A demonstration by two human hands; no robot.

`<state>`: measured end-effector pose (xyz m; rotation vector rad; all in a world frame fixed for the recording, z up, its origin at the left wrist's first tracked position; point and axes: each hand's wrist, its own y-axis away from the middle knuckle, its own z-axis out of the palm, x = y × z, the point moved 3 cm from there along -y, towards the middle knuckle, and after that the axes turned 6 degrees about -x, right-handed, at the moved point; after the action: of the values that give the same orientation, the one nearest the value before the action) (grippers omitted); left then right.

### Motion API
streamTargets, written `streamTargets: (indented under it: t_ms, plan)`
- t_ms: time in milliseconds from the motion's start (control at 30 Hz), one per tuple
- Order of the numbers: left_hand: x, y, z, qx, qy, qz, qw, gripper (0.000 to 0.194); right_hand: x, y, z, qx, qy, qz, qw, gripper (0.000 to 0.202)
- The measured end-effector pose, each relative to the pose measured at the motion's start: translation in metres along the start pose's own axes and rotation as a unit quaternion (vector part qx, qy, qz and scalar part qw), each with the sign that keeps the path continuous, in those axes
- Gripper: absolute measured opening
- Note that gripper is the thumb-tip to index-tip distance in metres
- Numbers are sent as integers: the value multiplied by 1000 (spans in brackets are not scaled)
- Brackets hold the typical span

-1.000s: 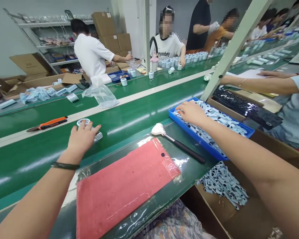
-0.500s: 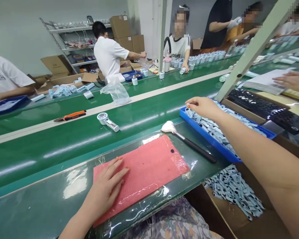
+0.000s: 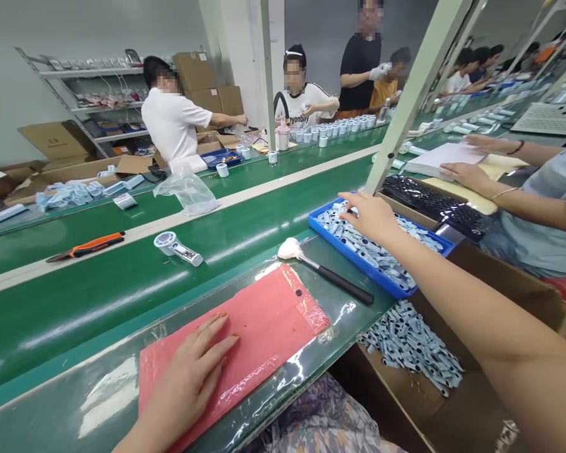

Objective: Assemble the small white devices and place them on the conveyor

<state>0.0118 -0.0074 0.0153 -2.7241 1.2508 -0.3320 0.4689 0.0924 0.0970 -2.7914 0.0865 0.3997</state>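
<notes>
My left hand [image 3: 195, 368] lies flat on a pink sheet [image 3: 264, 321] in clear plastic, its fingers spread. My right hand [image 3: 372, 220] is over the far-left part of a blue tray [image 3: 358, 261] heaped with small light-blue plastic pieces [image 3: 396, 267]. Its thumb and index finger are curved with a gap between them, and a dark spot shows near the fingertips; I make out no piece held there. Between sheet and tray rests a black-handled tool [image 3: 344, 282] with a white wrapped head.
A light-blue and silver handheld device [image 3: 177, 248] lies on the green belt [image 3: 122, 302], with orange-handled pliers [image 3: 92, 245] and a plastic bag [image 3: 191, 192] beyond. Below the tray, a cardboard box [image 3: 453, 415] holds more pieces. A slanted post [image 3: 405, 107] rises behind the tray. Co-workers sit across and at right.
The view has swung right, so the table things sit further left. My right hand's fingertips have come apart and are lower over the tray. My left hand stays on the pink sheet.
</notes>
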Motion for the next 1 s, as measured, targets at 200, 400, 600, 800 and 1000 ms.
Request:
streamTargets:
  t_ms: [200,400,600,800,1000]
  plan:
    - [27,-58,3,-9,339,-81,937,40,-57,37,7,-5,-195,-91,977,50]
    - [80,-156,20,39,715,-71,694,63,-120,72,26,-82,-373,-144,913,46]
    - [92,-163,30,68,790,-67,605,57,-117,97,7,1,-247,-218,944,37]
    - [77,-137,16,128,757,-96,633,34,-137,99,22,11,-245,-283,927,42]
    - [41,-88,-1,225,728,-138,633,42,-181,85,41,-14,-336,-352,873,24]
